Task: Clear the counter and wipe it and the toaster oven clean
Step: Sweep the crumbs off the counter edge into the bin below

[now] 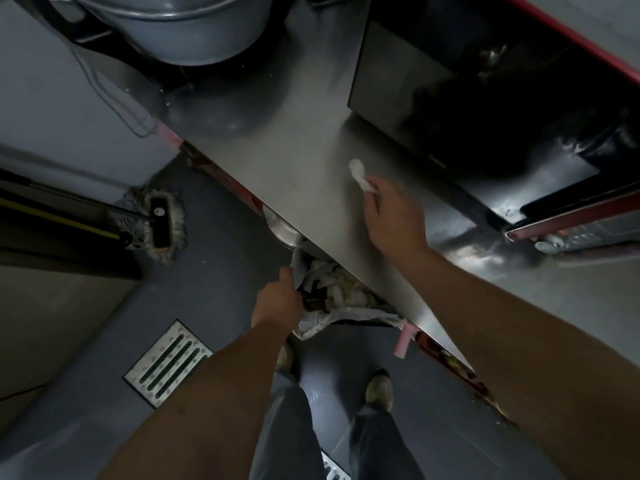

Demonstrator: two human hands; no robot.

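Head view: right hand (394, 216) pinches a soft, light white crumpled tissue (360, 176) on the steel desk (294, 161); left hand (278, 299) grips the bag-lined bin (322, 325).

Both bare forearms reach forward and down from the bottom of the view. The right hand (394, 216) lies palm down over the worktop (277, 157), wrist straight, its fingers bunched forward and pinching a small white tissue wad (360, 176) against the surface. The left hand (278, 299) sits lower, below the worktop's edge, knuckles up, thumb forward, fingers curled round the rim of a bin liner (311, 327). Two trousered legs and shoes stand between the arms.
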